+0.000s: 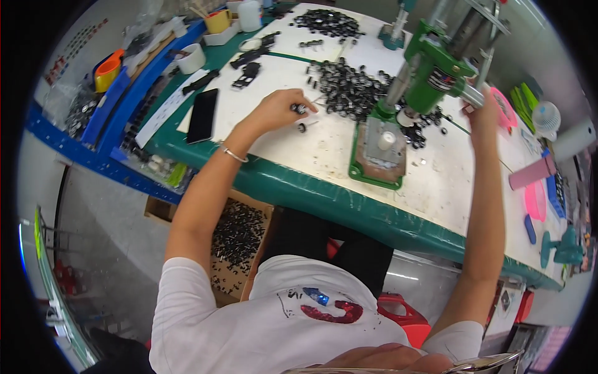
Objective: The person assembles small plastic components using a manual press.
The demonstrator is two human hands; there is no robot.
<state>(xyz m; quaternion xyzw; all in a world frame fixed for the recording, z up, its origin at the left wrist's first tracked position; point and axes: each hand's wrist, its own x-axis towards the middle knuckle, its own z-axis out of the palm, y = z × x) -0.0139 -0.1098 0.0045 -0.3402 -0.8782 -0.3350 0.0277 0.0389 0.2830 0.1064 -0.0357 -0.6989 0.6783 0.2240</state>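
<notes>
Loading stage of a pressing cycle, by the look of it. At ten o'clock from the green hand press, left hand pinching a small black part off the table. At two o'clock, right hand curled around the press lever. Next probably needs the part seated squarely on the base.

A long workbench with a green-edged top under pale sheets fills the middle of the room. Along its left side runs a blue metal shelf rail. Below lies a smooth grey floor, where an open cardboard box stands.
</notes>
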